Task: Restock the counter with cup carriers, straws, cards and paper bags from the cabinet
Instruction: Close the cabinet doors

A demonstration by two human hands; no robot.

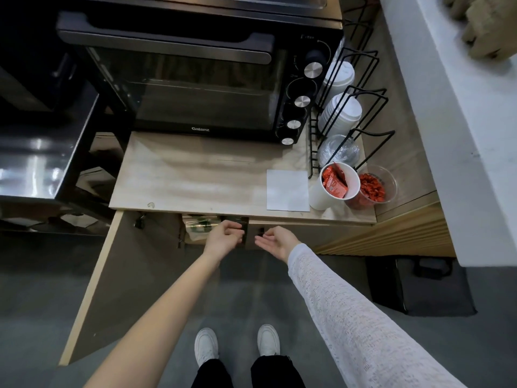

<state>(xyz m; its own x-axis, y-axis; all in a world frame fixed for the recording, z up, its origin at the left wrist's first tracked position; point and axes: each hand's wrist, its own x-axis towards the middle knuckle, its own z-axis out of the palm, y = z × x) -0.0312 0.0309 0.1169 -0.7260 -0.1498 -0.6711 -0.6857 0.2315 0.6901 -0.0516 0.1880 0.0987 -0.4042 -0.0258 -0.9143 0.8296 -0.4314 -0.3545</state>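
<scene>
The cabinet under the wooden counter (195, 175) stands with its left door (131, 275) swung wide open. My left hand (223, 236) reaches into the opening, its fingers curled round a dark flat item (237, 221) at the cabinet's top edge; what the item is cannot be told. Just to its right, my right hand (275, 242) hovers palm up with relaxed fingers, holding nothing, in front of the shut right door (307, 233). A clear plastic bag with green-printed contents (200, 226) lies inside the cabinet, left of my left hand.
A black oven (195, 88) fills the back of the counter. To the right are a white paper sheet (286, 190), a white cup of red sachets (335, 183), a clear cup of red pieces (372, 189) and a wire rack of lids (341, 113). A dark box (419, 287) sits on the floor.
</scene>
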